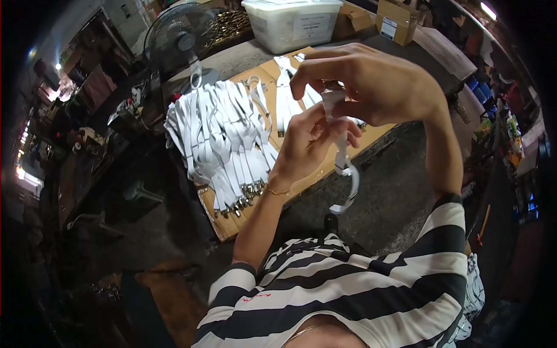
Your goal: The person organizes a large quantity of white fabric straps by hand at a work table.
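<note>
A white strap (333,105) hangs between my two hands, its lower end curling down past the edge of the cardboard. My left hand (307,142) pinches the strap from below, fingers closed around it. Above, my right hand (377,84) arches over with its fingers closed on the strap's upper end, where a small metal piece shows. To the left lies a thick pile of white suspenders (223,130) with metal clips bunched at the near end. More white straps (284,95) lie flat behind my left hand, partly covered by my hands.
Cardboard (223,226) covers the worktop under the pile. At the back stand a fan (184,40), a white plastic tub (293,26) with a label, and a cardboard box (397,23). A stool (142,194) is on the floor at left.
</note>
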Demonstrator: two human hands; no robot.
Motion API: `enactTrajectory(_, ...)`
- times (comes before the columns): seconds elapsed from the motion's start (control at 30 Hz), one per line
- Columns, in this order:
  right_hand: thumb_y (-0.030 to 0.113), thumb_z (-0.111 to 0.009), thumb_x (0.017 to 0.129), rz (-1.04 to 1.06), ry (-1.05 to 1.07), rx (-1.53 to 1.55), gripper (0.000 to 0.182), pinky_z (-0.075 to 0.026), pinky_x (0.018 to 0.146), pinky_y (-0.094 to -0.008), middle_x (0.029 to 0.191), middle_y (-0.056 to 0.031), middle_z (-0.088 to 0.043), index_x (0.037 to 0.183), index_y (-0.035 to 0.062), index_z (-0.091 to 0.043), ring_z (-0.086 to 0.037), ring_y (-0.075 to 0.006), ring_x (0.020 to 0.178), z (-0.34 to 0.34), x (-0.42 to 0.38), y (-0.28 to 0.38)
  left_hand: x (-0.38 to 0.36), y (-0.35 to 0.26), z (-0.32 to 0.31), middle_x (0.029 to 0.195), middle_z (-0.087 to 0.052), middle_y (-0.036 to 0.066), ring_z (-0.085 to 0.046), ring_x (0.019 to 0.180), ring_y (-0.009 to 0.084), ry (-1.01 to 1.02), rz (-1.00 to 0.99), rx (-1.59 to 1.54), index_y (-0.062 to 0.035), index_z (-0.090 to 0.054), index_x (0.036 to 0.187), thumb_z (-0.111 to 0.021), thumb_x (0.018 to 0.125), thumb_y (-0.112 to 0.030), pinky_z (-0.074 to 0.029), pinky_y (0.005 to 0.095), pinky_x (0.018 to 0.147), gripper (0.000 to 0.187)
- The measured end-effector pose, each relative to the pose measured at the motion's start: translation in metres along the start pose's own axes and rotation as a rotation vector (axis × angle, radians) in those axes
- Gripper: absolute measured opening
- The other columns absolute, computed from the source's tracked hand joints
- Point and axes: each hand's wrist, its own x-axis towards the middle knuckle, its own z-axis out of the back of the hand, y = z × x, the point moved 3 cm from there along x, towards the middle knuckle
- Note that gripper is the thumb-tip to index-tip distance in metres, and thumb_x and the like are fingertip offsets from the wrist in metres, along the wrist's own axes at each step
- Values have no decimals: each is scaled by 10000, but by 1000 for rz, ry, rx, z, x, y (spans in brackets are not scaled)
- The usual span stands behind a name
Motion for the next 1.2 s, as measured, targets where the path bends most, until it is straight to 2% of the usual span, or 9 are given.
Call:
enactTrajectory(0.07,-101,-695,623,52,-152,-14,542,-520,675,-292,994,-73,-562,1112,94,-562,-583,-180,779,-4,-10,1,3,2,-2,819,-645,98,-653,690,152,-136,29,12,42,-536,1033,-494,948,-155,-524,254,606,219)
enactTrajectory(0.17,-100,-727,642,-205,-520,643,718,-505,675,-205,1047,-12,-508,1272,101,-447,-496,-72,768,-22,-29,-20,6,4,-3,782,-641,88,-641,648,137,-173,90,42,39,-556,1075,-488,952,-167,-511,245,583,250)
enactTrajectory(0.3,-86,-719,677,-292,-746,948,576,-482,648,-202,1036,-25,-519,1198,36,-505,-507,-66,777,-48,-45,-37,9,12,-5,762,-639,79,-631,633,126,-159,144,89,33,-549,1151,-480,950,-131,-504,239,577,270)
enactTrajectory(0.5,-87,-716,689,-282,-812,1015,248,-505,737,-255,995,-49,-573,895,22,-630,-565,-124,889,-60,-51,-53,3,38,-1,802,-648,116,-653,685,169,-146,165,128,44,-551,1097,-506,944,-193,-523,246,625,286)
enactTrajectory(0.57,-87,-708,698,-223,-885,1049,178,-519,807,-306,1000,-49,-568,805,29,-626,-575,-150,921,-53,-49,-51,-7,54,6,833,-648,91,-636,778,143,55,256,-63,27,-576,1013,-554,897,-84,-516,256,677,161)
enactTrajectory(0.73,-75,-712,706,-92,-1029,927,182,-531,735,-285,977,-58,-591,830,14,-612,-600,-140,848,-21,-37,-53,-36,84,18,1037,-636,108,-591,986,184,367,348,-9,-18,-568,1102,-690,803,-138,-491,269,785,344)
enactTrajectory(0.93,-114,-675,709,-137,-994,773,199,-496,689,-278,901,-29,-581,791,41,-579,-585,-165,812,11,-16,-43,-63,109,10,1196,-552,156,-512,1138,245,165,378,-546,-32,-490,1220,-739,756,-195,-404,356,967,551)
enactTrajectory(0.97,-109,-674,714,-180,-961,832,194,-497,692,-268,898,-33,-585,797,40,-581,-587,-156,818,13,-13,-47,-62,109,6,1275,-486,161,-444,1206,243,181,406,-555,-29,-479,1195,-725,749,-184,-309,387,1050,532)
enactTrajectory(1.2,-93,-660,738,-367,-925,944,170,-499,697,-243,916,-64,-605,814,39,-583,-598,-146,859,23,0,-48,-68,119,0,1423,-309,183,-257,1346,287,202,360,-301,-54,-590,952,-697,719,-263,-192,431,1089,331)
